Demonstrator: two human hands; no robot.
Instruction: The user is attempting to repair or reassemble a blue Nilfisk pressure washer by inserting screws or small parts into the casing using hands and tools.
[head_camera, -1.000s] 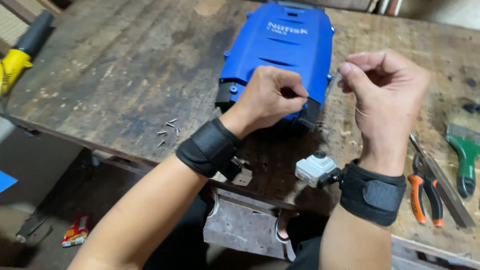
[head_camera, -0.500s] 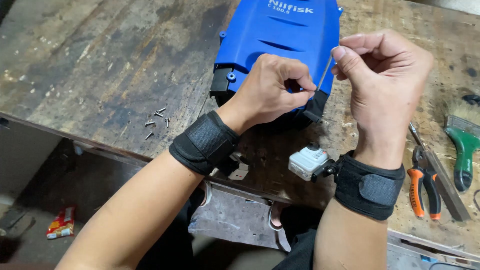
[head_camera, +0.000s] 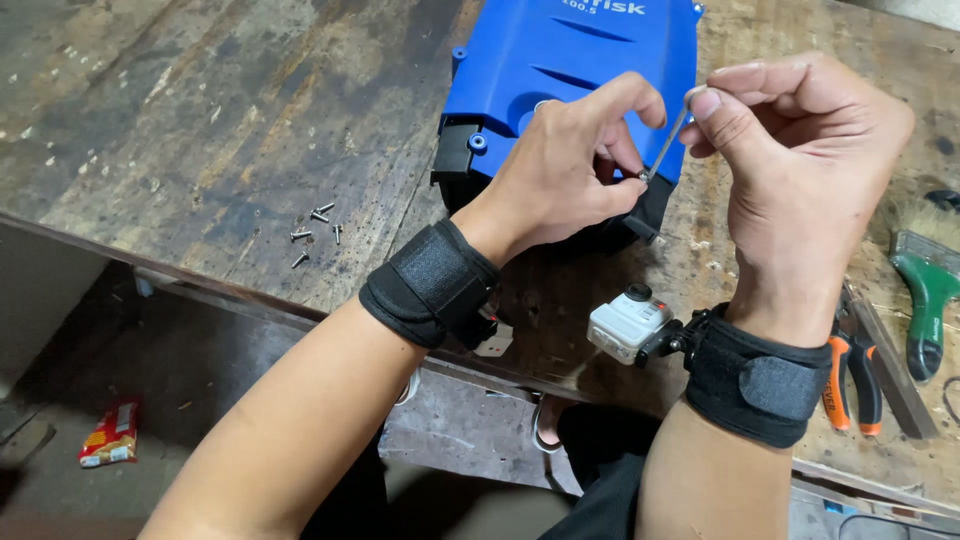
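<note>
A blue plastic machine housing lies on the worn wooden workbench. My right hand pinches the top of a thin metal hex key that slants down toward the housing's near black corner. My left hand holds a small screw at the key's lower tip between thumb and fingers. Both wrists wear black straps; the right strap carries a small white camera.
Several loose screws lie on the bench left of my left arm. Orange-handled pliers and a green-handled brush lie at the right. A snack wrapper is on the floor below the bench edge.
My hands have come closer together over the housing's near corner, and the view has moved in toward them. The hex key's tip now meets my left fingertips.
</note>
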